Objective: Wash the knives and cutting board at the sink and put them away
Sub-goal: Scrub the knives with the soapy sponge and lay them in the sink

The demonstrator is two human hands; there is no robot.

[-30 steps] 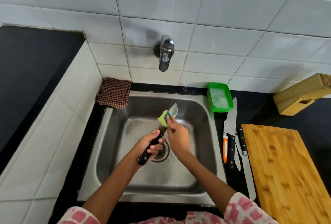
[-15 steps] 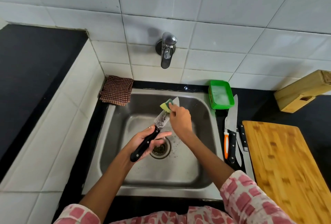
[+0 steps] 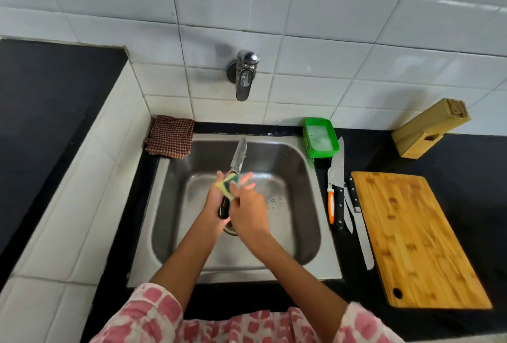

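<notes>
Over the steel sink (image 3: 307,205), the left hand (image 3: 212,203) has its grip clamped on the black handle of a knife (image 3: 239,155), the soapy blade pointing to 12 o'clock. The right hand (image 3: 248,212) presses a yellow-green sponge (image 3: 227,186) against the blade's base, grip pinched around it; the handle is mostly hidden. At 3 o'clock, more knives (image 3: 338,197) lie on the bench beside the cutting board (image 3: 411,238).

Your sleeves are all the clothing you show — loose fabric in a blocky pink-and-white check, the pink patches uneven and rounded at the corners. The left sleeve (image 3: 149,312) bunches at about 7 o'clock, the right sleeve (image 3: 365,325) at about 5 o'clock. Both end above the elbow, leaving your forearms bare down to the left hand (image 3: 216,197) and right hand (image 3: 248,211).
</notes>
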